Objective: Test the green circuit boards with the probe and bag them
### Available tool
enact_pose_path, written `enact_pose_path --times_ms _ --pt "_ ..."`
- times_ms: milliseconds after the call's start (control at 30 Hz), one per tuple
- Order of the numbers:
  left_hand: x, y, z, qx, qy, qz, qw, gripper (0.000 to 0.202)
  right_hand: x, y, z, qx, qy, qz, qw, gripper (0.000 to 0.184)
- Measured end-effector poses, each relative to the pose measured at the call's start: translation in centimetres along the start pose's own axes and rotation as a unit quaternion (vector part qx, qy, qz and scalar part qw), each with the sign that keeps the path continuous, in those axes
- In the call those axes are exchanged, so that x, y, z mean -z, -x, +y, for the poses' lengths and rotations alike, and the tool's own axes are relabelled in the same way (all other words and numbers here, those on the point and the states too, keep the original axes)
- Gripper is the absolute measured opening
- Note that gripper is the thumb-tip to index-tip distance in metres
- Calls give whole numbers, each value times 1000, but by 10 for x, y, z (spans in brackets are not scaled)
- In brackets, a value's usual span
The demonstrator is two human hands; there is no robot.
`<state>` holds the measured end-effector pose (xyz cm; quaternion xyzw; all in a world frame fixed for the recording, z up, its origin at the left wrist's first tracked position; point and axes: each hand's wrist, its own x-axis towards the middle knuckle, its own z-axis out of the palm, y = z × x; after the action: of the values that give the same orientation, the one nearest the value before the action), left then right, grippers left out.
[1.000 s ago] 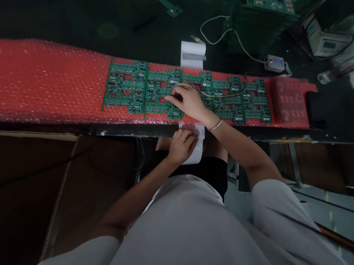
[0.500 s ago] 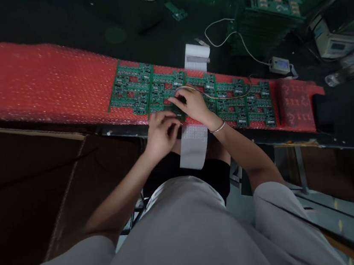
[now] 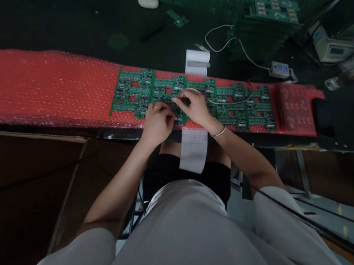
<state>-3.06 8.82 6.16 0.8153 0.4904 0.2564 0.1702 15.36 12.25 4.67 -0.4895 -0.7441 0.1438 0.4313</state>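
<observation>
Over the row of green circuit boards (image 3: 231, 106) on red bubble wrap, both my hands work close together. My right hand (image 3: 197, 110), with a bracelet at the wrist, pinches thin coloured wires (image 3: 238, 102) that loop off to the right across the boards. Their tips are hidden by the fingers. Just left of it, my left hand (image 3: 158, 124), wearing a ring, rests at the front edge of a board with thumb and fingers together. Whatever lies between those fingers is too small to make out. Below the hands hangs a strip of printed label paper (image 3: 193, 149).
Behind the boards lies a paper roll (image 3: 198, 56). A small meter (image 3: 279, 69) with a white cable stands back right, before a tall stack of boards (image 3: 273, 9). Bubble wrap (image 3: 44, 80) stretches left. A wrapped board (image 3: 295, 107) lies right. A white case (image 3: 148, 1) sits far back.
My left hand has moved slightly up and left onto the board's edge, its fingers closing in. My right hand has shifted slightly right, still with the wires. The view has tilted a little.
</observation>
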Motion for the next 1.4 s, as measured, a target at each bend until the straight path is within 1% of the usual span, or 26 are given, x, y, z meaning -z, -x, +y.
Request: enact_pose_path --times_ms 100,167,233,333,467,567,700,767,833,1067,1167,1267,1400 --pt "0 2 2 2 -9 8 1000 15 1 0 -1 3 3 0 1000 45" --pt "1 7 3 -6 -12 21 1000 18 1 0 -1 1 7 -3 1000 45" --pt "1 14 2 -32 -14 34 999 22 2 0 -1 -6 15 -8 1000 45" --pt "-2 27 -5 -84 -17 38 996 23 4 -1 -2 -21 27 -23 999 41" --pt "-10 36 -15 -100 -14 42 994 22 6 -8 -8 -28 18 -50 998 31" --pt "-14 36 -19 -109 -17 45 993 23 5 -18 -15 -4 7 -76 997 24" --pt "-16 37 -20 -120 -39 46 991 24 -2 -31 -20 43 22 -140 989 20" --pt "-17 38 -18 -119 -38 48 991 24 -6 -35 -19 60 42 -163 984 21" --pt "-18 40 -17 -118 -28 52 991 26 -10 -38 -17 69 65 -173 980 22" --pt "-21 55 -11 -125 -9 81 989 41 -16 -40 -13 98 105 -208 968 27" --pt "-23 66 -4 -128 3 103 986 37 -15 -42 -15 111 121 -220 962 28" --pt "-26 76 5 -135 14 103 985 30 -13 -45 -17 128 131 -235 955 27" --pt "-32 83 17 -168 16 117 979 21 -13 -47 -20 140 146 -249 947 27"
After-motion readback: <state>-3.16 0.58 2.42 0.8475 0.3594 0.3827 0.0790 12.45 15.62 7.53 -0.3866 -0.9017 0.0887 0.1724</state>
